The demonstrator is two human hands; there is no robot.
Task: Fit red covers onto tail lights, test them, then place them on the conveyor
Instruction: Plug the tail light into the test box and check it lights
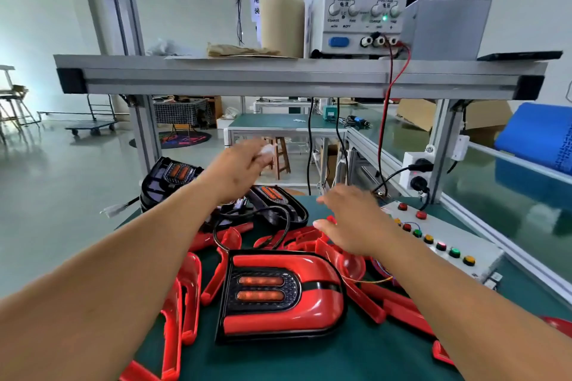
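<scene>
A tail light with a red cover fitted [280, 294] lies flat on the green mat in front of me. My left hand [238, 170] is raised beyond it and pinches a small white connector [268, 150]; a black cable [278, 213] loops below. My right hand [353, 219] hovers with relaxed, spread fingers over the loose red covers [297, 241]. Two uncovered black tail lights [173, 178] [278, 199] sit at the far left of the mat. More red covers [182, 303] lie on both sides.
A grey test box with coloured push buttons [433, 241] sits to the right. A power supply [362, 0] stands on the shelf above, with red and black leads hanging down. The green conveyor [495, 201] runs along the right behind an aluminium rail.
</scene>
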